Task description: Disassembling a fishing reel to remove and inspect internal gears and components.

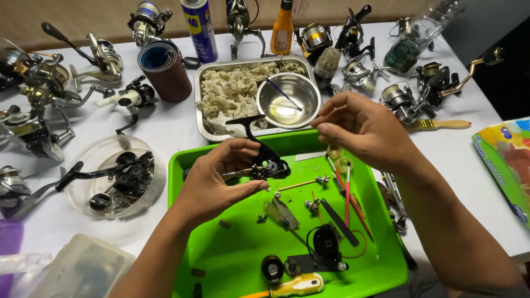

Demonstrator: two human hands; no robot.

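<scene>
My left hand [218,179] grips a black fishing reel body [265,163] over a bright green tray [221,259]; its foot stem sticks up toward the metal pan. My right hand [361,129] hovers just right of it, fingers pinched together, and whether a tiny part sits between the fingertips I cannot tell. Loose reel parts lie in the tray: a black spool piece [326,243], a small round cap [272,267], screws and a red-handled tool [348,190]. A yellow-and-white screwdriver handle [295,285] rests at the tray's near edge.
A steel pan [205,105] of pale rags holds a steel bowl [287,99] with a brush. Several reels crowd the white table's back and left. A clear dish [113,176] holds black reel parts. Spray can [200,27], orange bottle [282,27], sandpaper roll [164,69] stand behind.
</scene>
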